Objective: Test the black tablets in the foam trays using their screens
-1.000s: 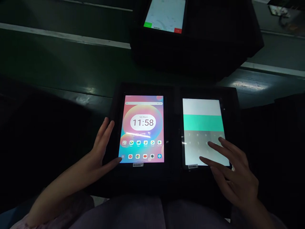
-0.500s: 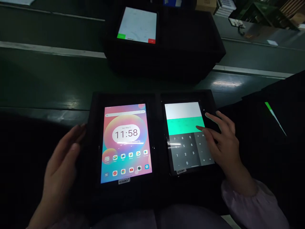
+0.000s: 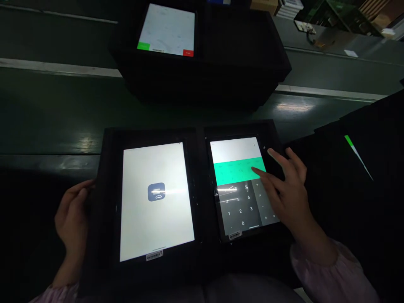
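Note:
Two tablets lie side by side in a black tray. The left tablet shows a white screen with a blue icon in the middle. On the right tablet is a calculator screen with a green band across it and a keypad below. My left hand grips the tray's left edge, its fingertips partly hidden in the dark. Over the right tablet, my right hand has its index finger on or just above the green band. Its other fingers are spread, holding nothing.
Beyond the tray, a stack of black trays stands on a green surface, with a lit tablet in the top one. At the right lies a dark shape with a thin lit screen. Boxes sit at the back.
The left tablet's screen went from a home screen with a clock to white with an icon. The tray shifted left and tilted slightly, my left hand moving with it.

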Tool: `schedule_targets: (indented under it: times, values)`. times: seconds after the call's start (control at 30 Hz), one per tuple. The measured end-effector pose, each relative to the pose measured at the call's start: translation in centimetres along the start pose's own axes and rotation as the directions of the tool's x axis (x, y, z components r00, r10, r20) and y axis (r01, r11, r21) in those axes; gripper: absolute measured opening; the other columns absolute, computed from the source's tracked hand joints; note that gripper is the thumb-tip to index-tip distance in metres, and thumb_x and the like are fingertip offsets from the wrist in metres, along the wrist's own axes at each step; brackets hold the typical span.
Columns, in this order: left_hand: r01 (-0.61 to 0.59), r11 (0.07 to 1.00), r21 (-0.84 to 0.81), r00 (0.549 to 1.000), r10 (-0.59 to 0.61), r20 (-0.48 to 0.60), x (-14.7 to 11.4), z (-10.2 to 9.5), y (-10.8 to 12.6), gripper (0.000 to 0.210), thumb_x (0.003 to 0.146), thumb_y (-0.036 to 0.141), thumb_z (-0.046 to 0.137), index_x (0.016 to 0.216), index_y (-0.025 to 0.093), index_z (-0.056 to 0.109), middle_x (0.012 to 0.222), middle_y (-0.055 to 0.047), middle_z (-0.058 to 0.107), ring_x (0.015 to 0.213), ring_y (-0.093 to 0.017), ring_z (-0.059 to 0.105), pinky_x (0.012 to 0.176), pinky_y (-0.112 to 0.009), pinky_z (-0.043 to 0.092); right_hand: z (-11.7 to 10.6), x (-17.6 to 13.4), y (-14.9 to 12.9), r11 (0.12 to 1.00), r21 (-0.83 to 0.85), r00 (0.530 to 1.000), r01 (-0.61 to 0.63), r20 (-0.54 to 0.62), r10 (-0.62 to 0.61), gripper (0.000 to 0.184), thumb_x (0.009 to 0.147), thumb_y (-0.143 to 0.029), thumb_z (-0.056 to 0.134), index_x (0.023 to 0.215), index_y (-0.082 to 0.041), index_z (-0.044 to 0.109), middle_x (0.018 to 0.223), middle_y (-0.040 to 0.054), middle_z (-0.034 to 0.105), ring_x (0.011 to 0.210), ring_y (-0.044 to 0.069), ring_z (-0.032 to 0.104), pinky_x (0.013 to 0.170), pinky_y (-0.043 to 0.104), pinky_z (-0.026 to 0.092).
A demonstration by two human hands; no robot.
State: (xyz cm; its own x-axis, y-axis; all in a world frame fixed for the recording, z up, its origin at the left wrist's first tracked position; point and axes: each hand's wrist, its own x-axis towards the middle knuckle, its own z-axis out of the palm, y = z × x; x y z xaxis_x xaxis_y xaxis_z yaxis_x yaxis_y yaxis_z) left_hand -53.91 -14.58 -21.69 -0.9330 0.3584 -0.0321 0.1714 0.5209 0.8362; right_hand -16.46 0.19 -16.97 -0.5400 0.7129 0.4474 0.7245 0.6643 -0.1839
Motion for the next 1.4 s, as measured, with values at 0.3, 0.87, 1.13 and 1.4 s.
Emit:
schedule_targets:
  times: [0.3,0.87,1.13,1.4]
  values:
    - [0.156,0.982,-0.111,0.983,-0.165,-0.078,-0.9,0.8,3.1,0.014,0.056,0.033,0.057,0.067,0.025,0.06,0.07,0.002,0.059,0.079,-0.021,0.055,0.074,-0.034,0.044,-1.2,0.3,-0.7,1.0,-0.008,0.999,0.008,-0.051,-0.009,0.026,0.103,-0.02,0.058,0.11,-0.027,0.081,0.143,0.0072,0.067,0.149,0.036,0.048,0.111,0.062,0.055]
    - [0.056,0.991,-0.122,0.998,-0.06,-0.027,-0.7,0.7,2.7,0.013,0.061,0.035,0.055,0.068,0.025,0.059,0.074,0.001,0.061,0.081,-0.021,0.057,0.072,-0.032,0.045,-0.2,0.1,-4.6,0.962,0.138,0.956,0.236,0.146,-0.256,0.028,0.106,-0.025,0.053,0.119,-0.029,0.077,0.163,0.0074,0.049,0.164,0.035,0.021,0.113,0.063,0.052]
    - [0.126,0.983,-0.133,0.992,-0.129,-0.013,-0.6,0.8,2.8,0.013,0.061,0.034,0.057,0.068,0.024,0.06,0.071,0.002,0.058,0.076,-0.019,0.054,0.07,-0.03,0.043,-1.9,0.5,0.1,0.998,-0.048,0.998,-0.047,-0.038,0.045,0.025,0.101,-0.022,0.06,0.108,-0.031,0.083,0.168,-0.002,0.043,0.162,0.047,0.017,0.118,0.077,0.04]
    - [0.267,0.957,-0.112,0.958,-0.276,-0.077,-1.3,1.2,6.2,0.011,0.048,0.028,0.05,0.057,0.025,0.054,0.063,0.002,0.052,0.07,-0.018,0.046,0.065,-0.029,0.036,-0.7,0.4,0.1,0.998,-0.005,0.998,-0.059,0.027,0.059,0.027,0.103,-0.028,0.058,0.108,-0.03,0.084,0.166,0.0006,0.047,0.162,0.046,0.02,0.119,0.075,0.041]
